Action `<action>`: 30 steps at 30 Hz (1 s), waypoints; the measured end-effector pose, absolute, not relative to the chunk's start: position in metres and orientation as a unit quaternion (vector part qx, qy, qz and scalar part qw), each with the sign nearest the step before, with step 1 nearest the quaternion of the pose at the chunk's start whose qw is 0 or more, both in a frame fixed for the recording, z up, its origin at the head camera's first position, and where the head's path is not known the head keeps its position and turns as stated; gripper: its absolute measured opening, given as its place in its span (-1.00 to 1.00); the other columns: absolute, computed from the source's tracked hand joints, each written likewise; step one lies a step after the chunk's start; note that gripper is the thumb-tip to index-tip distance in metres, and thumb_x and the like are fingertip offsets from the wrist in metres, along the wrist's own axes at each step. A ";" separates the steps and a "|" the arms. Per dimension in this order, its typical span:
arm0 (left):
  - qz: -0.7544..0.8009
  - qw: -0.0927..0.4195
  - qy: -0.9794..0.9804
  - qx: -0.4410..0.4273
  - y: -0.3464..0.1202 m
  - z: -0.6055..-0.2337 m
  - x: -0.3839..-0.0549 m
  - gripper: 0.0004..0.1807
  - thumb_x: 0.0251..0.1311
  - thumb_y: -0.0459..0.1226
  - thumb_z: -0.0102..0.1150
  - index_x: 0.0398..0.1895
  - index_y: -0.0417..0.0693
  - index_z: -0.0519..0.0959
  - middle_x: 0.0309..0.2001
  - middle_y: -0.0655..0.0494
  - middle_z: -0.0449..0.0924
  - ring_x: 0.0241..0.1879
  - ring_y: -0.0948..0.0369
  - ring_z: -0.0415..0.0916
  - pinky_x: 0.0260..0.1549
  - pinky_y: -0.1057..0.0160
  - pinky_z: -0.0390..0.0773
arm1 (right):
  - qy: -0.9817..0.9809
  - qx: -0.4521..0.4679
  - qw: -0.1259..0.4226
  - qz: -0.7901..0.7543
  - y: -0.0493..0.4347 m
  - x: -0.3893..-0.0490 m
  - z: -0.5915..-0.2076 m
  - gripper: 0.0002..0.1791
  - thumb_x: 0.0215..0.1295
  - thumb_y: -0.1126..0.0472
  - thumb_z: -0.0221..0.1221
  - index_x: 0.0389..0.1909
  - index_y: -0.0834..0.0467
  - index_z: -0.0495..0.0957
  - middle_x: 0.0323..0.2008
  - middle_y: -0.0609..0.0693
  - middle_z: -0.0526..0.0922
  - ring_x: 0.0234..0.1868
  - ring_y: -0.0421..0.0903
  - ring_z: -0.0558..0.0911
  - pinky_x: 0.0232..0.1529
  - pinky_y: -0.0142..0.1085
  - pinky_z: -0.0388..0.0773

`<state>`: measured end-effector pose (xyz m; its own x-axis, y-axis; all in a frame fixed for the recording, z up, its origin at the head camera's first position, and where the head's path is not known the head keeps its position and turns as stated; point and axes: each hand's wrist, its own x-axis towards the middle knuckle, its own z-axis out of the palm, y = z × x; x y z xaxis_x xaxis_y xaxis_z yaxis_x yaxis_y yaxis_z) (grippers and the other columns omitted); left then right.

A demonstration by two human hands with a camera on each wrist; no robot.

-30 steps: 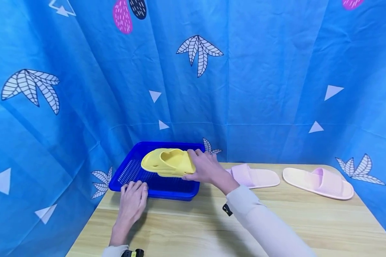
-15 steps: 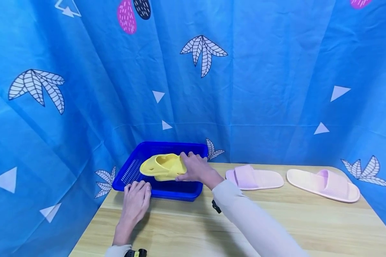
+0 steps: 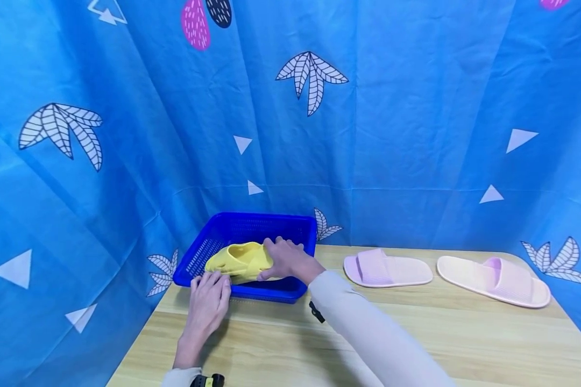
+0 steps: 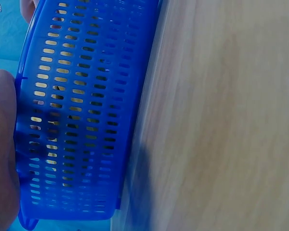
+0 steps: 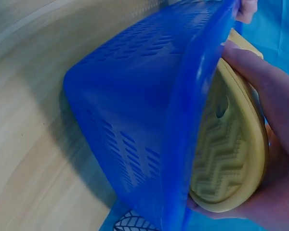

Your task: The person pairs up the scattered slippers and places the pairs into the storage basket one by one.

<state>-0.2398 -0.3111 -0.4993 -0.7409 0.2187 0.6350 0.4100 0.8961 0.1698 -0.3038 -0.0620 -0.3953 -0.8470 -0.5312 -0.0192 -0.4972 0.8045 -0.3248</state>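
A blue plastic basket (image 3: 252,293) with slotted sides stands on the table near the curtain. My left hand (image 3: 210,301) grips its near rim at the left, fingers over the edge; the left wrist view has part of that hand (image 4: 2,149) beside the rim. My right hand (image 3: 287,260) holds a yellow slipper (image 3: 239,260) by its heel end, low inside the basket, toe to the left. In the right wrist view the zigzag sole (image 5: 221,149) of the slipper shows past the rim, with the thumb and fingers around its edges. The near rim and left hand hide part of the slipper.
Two pink slippers lie right of the basket: one (image 3: 406,270) close by, the other (image 3: 469,274) farther right. A blue patterned curtain (image 3: 406,134) rises behind and at both sides of the wooden table (image 3: 440,333).
My right hand has moved down and left with the yellow slipper, from above the basket to down inside it. My left hand has stayed on the rim.
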 end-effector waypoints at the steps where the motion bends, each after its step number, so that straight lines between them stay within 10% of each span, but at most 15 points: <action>1: -0.152 0.317 -0.920 -0.172 -0.311 -0.499 -0.240 -0.72 0.47 -0.24 -0.12 -0.32 -0.06 0.60 -0.24 -0.02 0.61 -0.12 -0.10 0.45 0.04 -0.23 0.23 | 0.948 -0.270 0.061 -0.156 -0.063 -0.304 -0.396 -0.08 0.11 -0.37 0.40 0.38 0.03 0.36 0.07 0.09 0.56 -0.09 0.00 0.52 0.09 0.22 0.49; 11: -0.153 0.329 -0.915 -0.177 -0.309 -0.501 -0.242 -0.68 0.48 -0.24 -0.12 -0.28 -0.14 0.64 -0.21 -0.08 0.62 -0.12 -0.12 0.47 0.04 -0.24 0.24 | 0.946 -0.270 0.112 -0.144 -0.068 -0.309 -0.403 -0.08 0.17 -0.31 0.38 0.45 0.02 0.30 0.17 0.12 0.48 0.01 0.03 0.52 0.16 0.18 0.49; 19: -0.152 0.325 -0.918 -0.170 -0.312 -0.504 -0.242 -0.67 0.48 -0.24 -0.14 -0.23 -0.16 0.65 -0.17 -0.11 0.62 -0.12 -0.13 0.45 0.07 -0.27 0.22 | 0.930 -0.276 0.180 -0.162 -0.067 -0.307 -0.402 -0.07 0.35 -0.11 0.31 0.61 0.01 0.10 0.59 0.20 0.06 0.58 0.17 0.11 0.44 0.18 0.20; 30: -0.147 0.328 -0.917 -0.174 -0.312 -0.505 -0.245 -0.70 0.46 -0.24 -0.13 -0.36 -0.09 0.59 -0.26 -0.03 0.56 -0.17 -0.08 0.43 0.02 -0.22 0.23 | 0.922 -0.307 0.178 -0.153 -0.069 -0.302 -0.399 -0.29 0.43 0.03 0.27 0.53 0.09 0.31 0.47 0.03 0.38 0.47 0.02 0.32 0.38 -0.03 0.37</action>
<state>-0.2447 -0.3119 -0.5049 -0.7245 0.2226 0.6524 0.4149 0.8966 0.1548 -0.3019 -0.0685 -0.3986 -0.7477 -0.6213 -0.2343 -0.5124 0.7643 -0.3916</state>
